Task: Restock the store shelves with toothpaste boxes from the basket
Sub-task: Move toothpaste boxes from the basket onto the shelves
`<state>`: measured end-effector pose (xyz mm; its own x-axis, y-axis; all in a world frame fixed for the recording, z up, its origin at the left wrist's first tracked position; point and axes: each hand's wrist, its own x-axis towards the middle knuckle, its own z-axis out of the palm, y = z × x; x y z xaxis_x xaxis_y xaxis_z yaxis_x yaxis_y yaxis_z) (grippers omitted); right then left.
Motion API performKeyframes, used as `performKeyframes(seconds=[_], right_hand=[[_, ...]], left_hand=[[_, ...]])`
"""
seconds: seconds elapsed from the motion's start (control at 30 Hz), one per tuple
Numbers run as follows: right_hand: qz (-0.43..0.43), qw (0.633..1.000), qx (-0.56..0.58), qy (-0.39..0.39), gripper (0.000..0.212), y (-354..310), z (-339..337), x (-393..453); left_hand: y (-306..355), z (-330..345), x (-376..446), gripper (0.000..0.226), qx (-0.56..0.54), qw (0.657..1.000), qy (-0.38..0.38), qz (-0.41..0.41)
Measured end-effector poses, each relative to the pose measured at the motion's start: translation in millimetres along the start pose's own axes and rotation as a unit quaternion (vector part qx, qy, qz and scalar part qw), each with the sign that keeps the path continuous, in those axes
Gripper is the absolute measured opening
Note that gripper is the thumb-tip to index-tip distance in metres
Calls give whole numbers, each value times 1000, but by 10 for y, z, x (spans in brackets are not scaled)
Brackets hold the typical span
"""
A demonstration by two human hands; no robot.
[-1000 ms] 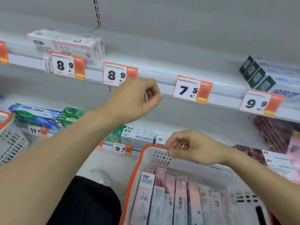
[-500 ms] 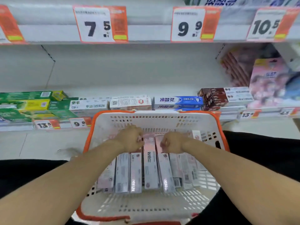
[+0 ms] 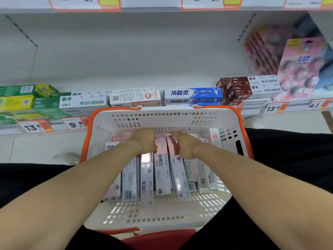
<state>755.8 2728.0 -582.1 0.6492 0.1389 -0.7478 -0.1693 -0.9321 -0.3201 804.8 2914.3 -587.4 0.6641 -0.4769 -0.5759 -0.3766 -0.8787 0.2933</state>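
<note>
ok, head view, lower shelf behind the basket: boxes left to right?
Green and yellow boxes → green-and-white CB-1 box → white box with QR code → blue-and-white boxes → brown-and-white boxes → pink pack.

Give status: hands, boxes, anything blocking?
Left hand and right hand both down in the basket, on the pink boxes; grip hidden. No box lifted yet. Nothing in the way.
</note>
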Motion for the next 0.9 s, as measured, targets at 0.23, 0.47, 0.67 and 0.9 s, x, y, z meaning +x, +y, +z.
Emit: performKeyframes(seconds=[0.23, 0.47, 0.67, 0.9], right_hand=[[20, 999, 24, -29, 89, -63, 52, 93], [22, 1000, 1, 3, 71, -245, 20, 137], [30, 998, -48, 9, 77, -308, -67, -14], [34, 998, 47, 5, 75, -284, -15, -99]], left_hand=[[-95, -221, -172, 36, -71, 997, -17, 3], [-176, -236, -346, 43, -143, 989, -34, 20], [-134, -456, -456, 61, -255, 964, -79, -9], [-213, -427, -586, 66, -262, 959, -105, -25]])
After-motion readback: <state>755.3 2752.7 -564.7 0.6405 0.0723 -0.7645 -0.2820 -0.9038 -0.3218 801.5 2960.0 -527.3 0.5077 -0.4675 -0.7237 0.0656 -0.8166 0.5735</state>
